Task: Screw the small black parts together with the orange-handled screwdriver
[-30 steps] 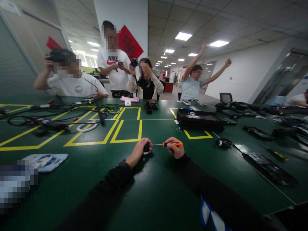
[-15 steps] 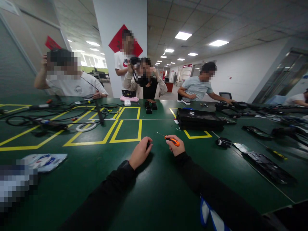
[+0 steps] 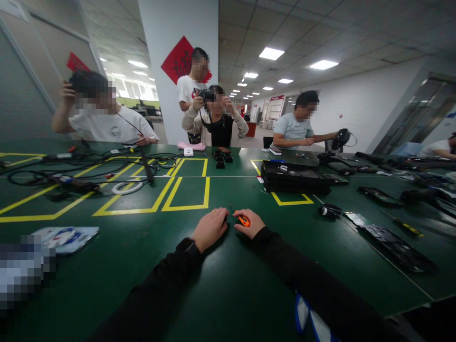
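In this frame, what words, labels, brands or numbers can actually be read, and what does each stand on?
None can be read with certainty.
Red diamond-shaped paper sign on the white pillar: dark character, too blurred to read.
Standing person's white T-shirt: red mark, mostly hidden.
White and blue packet on the green table: print too small.
Orange-handled screwdriver in the right hand: no visible label.

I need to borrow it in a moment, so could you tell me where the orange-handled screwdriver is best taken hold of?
Probably by the orange handle of the screwdriver, the thick part. The right hand already wraps it from the right, with the thin shaft pointing up and left, away from the palm. Approach from the handle end, clear of the tip and of the left hand close beside it.
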`<state>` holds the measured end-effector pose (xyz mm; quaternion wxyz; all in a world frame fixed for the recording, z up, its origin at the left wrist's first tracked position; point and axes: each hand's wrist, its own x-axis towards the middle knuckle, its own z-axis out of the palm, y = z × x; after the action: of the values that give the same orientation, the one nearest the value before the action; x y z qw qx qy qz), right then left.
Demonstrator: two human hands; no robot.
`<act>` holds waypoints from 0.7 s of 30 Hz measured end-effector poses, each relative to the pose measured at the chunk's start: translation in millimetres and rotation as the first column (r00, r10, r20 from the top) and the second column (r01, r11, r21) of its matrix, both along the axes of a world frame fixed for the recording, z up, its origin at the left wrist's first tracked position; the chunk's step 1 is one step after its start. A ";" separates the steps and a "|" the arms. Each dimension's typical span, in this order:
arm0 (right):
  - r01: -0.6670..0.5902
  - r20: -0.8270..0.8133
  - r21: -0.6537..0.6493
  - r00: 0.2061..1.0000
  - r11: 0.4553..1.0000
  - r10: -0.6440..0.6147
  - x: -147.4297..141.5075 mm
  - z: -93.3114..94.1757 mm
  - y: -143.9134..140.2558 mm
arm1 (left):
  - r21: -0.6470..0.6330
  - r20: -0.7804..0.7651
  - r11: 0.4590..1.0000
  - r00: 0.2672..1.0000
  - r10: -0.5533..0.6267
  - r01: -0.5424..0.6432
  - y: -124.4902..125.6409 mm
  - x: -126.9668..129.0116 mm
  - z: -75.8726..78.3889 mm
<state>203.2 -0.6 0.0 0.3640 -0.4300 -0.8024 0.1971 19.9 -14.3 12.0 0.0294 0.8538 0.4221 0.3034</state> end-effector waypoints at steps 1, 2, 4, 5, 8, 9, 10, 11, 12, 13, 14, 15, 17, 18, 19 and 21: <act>0.002 0.027 0.005 1.000 1.000 -0.002 0.0 -0.5 -0.2 | 0.006 -0.015 1.000 1.000 0.001 -0.001 0.1 -0.1 -0.2; 0.005 0.057 0.009 0.998 1.000 -0.006 0.0 -1.1 -0.5 | 0.008 -0.025 1.000 1.000 -0.002 0.002 0.1 -0.3 -0.3; 0.016 0.116 0.014 0.993 1.000 -0.018 0.2 -2.4 -1.1 | 0.003 -0.031 1.000 0.999 -0.011 0.011 -0.1 -0.4 -0.4; 0.022 0.141 0.015 0.990 1.000 -0.024 0.4 -3.0 -1.5 | -0.002 -0.028 1.000 1.000 -0.014 0.014 -0.4 -0.5 -0.4; 0.036 0.178 0.012 0.983 0.999 -0.037 1.0 -4.0 -2.7 | -0.028 -0.005 0.999 1.000 -0.024 0.024 -1.5 -0.7 0.1; 0.033 0.183 0.009 0.983 0.999 -0.034 1.2 -4.1 -3.0 | -0.044 0.015 0.999 1.000 -0.027 0.028 -1.8 -0.8 0.4; 0.027 0.185 0.004 0.982 1.000 -0.027 1.4 -4.1 -3.1 | -0.062 0.054 0.998 0.998 -0.024 0.027 -2.0 -1.0 0.7; 0.019 0.186 0.002 0.982 1.000 -0.019 1.5 -4.0 -3.1 | -0.082 0.115 0.996 0.993 -0.013 0.022 -1.9 -1.4 1.1; 0.016 0.184 0.003 0.983 1.000 -0.016 1.6 -3.5 -3.1 | -0.103 0.199 0.995 0.980 0.005 0.016 -1.5 -1.8 1.5; 0.016 0.180 0.010 0.983 1.000 -0.018 1.5 -2.6 -3.1 | -0.127 0.302 0.992 0.953 0.024 0.015 -0.9 -2.2 2.1; 0.021 0.172 0.026 0.985 0.999 -0.025 1.3 -1.1 -3.4 | -0.154 0.414 0.988 0.910 0.039 0.028 -0.1 -2.5 2.7; 0.027 0.160 0.052 0.987 0.998 -0.035 1.0 1.0 -4.0 | -0.184 0.525 0.981 0.850 0.043 0.064 0.7 -2.7 3.3; 0.024 0.126 0.120 0.991 0.993 -0.039 -0.2 6.9 -6.2 | -0.242 0.722 0.949 0.691 0.038 0.200 2.3 -1.8 4.5; 0.013 0.106 0.152 0.994 0.988 -0.029 -1.1 10.2 -7.9 | -0.260 0.802 0.922 0.596 0.041 0.287 2.7 -0.6 5.0; -0.003 0.086 0.174 0.996 0.985 -0.012 -2.3 13.3 -9.9 | -0.266 0.865 0.891 0.498 0.052 0.368 2.8 1.0 5.4; -0.037 0.043 0.185 0.999 0.982 0.030 -4.9 17.7 -14.0 | -0.248 0.941 0.837 0.327 0.088 0.488 1.6 5.6 5.7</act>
<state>198.2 -14.6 17.7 0.3830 -0.3844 -0.8315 0.1186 25.4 -12.8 17.7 0.5181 0.5363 0.2768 0.6061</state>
